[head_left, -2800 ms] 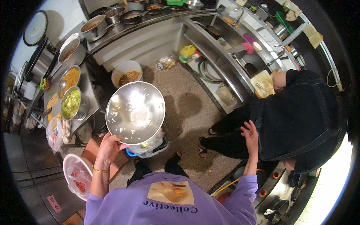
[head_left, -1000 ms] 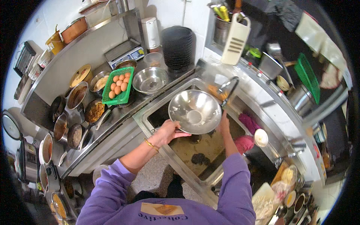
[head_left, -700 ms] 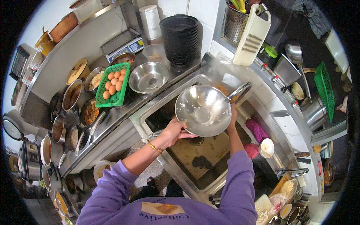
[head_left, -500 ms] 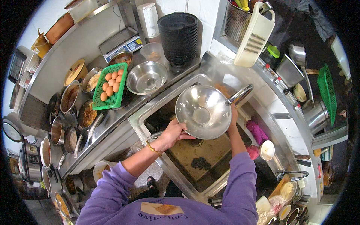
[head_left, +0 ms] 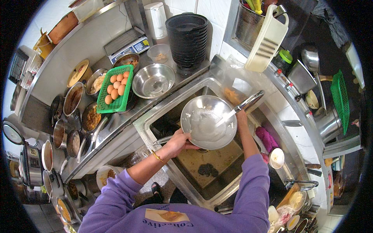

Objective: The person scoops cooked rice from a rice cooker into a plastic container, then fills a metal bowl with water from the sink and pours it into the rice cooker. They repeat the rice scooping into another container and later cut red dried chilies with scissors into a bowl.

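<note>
A shiny metal bowl (head_left: 200, 136) with white bits stuck to its wall hangs tilted over the sink (head_left: 222, 194). My left hand (head_left: 179, 143) is closed on its near-left rim, thumb on top. Water runs from the curved faucet (head_left: 250, 100) into the bowl and pools at the bottom. Beside the spout, my right hand (head_left: 241, 115) reaches up behind it; its fingers are hidden, and I cannot tell what they touch. In the sink below lies a dark, crumpled clump (head_left: 208, 169).
On the left counter are a green basket of eggs (head_left: 126, 101), an empty metal bowl (head_left: 153, 80) and several pans. A stack of black containers (head_left: 187, 39) stands behind. At the right are a white grater (head_left: 267, 39), a purple cloth (head_left: 266, 139) and a white cup (head_left: 276, 158).
Water now flows from the faucet into the bowl. The bowl has dropped slightly toward me, and my right hand shows a little more beside the spout.
</note>
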A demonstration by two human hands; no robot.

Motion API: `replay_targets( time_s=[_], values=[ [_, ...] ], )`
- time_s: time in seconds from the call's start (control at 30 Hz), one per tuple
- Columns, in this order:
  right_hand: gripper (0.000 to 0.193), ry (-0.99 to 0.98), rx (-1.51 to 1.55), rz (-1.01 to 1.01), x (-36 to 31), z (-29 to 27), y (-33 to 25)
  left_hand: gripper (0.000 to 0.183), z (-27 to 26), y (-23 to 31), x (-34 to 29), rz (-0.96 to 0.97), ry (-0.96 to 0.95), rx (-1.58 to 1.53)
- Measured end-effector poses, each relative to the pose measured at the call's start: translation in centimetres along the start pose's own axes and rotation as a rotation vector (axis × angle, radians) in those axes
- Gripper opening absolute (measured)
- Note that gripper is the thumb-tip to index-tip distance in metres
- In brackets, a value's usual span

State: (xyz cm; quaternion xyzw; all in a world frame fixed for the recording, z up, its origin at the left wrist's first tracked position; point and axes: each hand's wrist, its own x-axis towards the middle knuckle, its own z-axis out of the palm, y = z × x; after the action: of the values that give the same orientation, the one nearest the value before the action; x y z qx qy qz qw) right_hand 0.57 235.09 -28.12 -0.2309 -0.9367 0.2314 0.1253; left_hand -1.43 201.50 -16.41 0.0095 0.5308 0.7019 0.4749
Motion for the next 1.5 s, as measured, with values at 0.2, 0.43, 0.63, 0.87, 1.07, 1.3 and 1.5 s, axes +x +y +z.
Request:
replay_targets(
  time_s=[0.2, 0.43, 0.63, 0.87, 1.07, 1.3, 1.5],
  values=[
    [0.020, 0.045, 0.031, 0.115, -0.5, -1.0, -1.8, 0.050, -0.7, -1.6, 0.3, -0.035, 0.043, -0.006],
    [0.024, 0.042, 0.099, 0.239, 0.5, 0.8, 0.0, 0.050, -0.9, -2.2, -0.4, -0.092, 0.076, -0.026],
    [0.038, -0.037, -0.004, 0.215, 1.9, 2.2, 1.7, 0.049, -0.9, -2.6, -0.7, -0.108, 0.129, 0.001],
    [0.028, -0.043, 0.023, 0.084, 1.6, 2.0, 1.5, 0.049, -1.7, -3.5, -0.6, -0.115, 0.118, -0.047],
    [0.015, -0.003, -0.025, 0.003, 1.5, 1.8, 0.6, 0.050, -2.4, -4.3, -0.6, -0.085, 0.098, -0.073],
    [0.015, 0.030, -0.094, 0.005, 2.3, 2.9, 1.5, 0.051, -2.9, -4.8, -0.9, -0.080, 0.108, -0.098],
    [0.016, 0.083, -0.109, -0.015, 2.5, 3.2, 1.5, 0.051, -3.2, -4.7, -1.2, -0.082, 0.114, -0.077]
  ],
)
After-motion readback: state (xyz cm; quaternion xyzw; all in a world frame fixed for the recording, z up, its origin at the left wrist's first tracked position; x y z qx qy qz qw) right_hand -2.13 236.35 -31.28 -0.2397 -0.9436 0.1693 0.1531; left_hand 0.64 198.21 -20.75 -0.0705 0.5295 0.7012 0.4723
